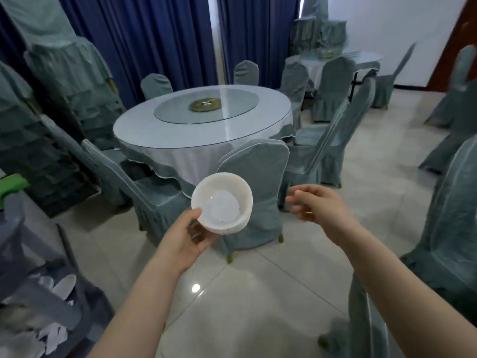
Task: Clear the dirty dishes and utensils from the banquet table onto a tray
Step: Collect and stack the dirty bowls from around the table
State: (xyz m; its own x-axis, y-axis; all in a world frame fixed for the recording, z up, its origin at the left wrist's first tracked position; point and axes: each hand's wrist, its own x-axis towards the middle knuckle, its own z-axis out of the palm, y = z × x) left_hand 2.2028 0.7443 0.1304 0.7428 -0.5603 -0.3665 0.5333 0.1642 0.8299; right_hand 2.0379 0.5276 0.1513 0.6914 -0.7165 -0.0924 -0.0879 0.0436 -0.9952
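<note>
My left hand (185, 235) holds a white bowl (222, 202) by its near rim, thumb on the edge, tilted so its inside faces me. A few small specks dot the inside. My right hand (317, 202) hovers to the right of the bowl, fingers loosely curled and apart, holding nothing and not touching the bowl. Both hands are in the air over the floor, in front of a covered chair (260, 177). Beyond it stands the round banquet table (180, 130) with a glass turntable (206, 105); no dishes show on its top.
A grey cart (38, 288) at the lower left carries white dishes (63, 286). Chairs in teal covers ring the table and line the right side (454, 228). Stacked covered chairs (64, 81) stand at the left before blue curtains. A second table (361, 60) is at the back right.
</note>
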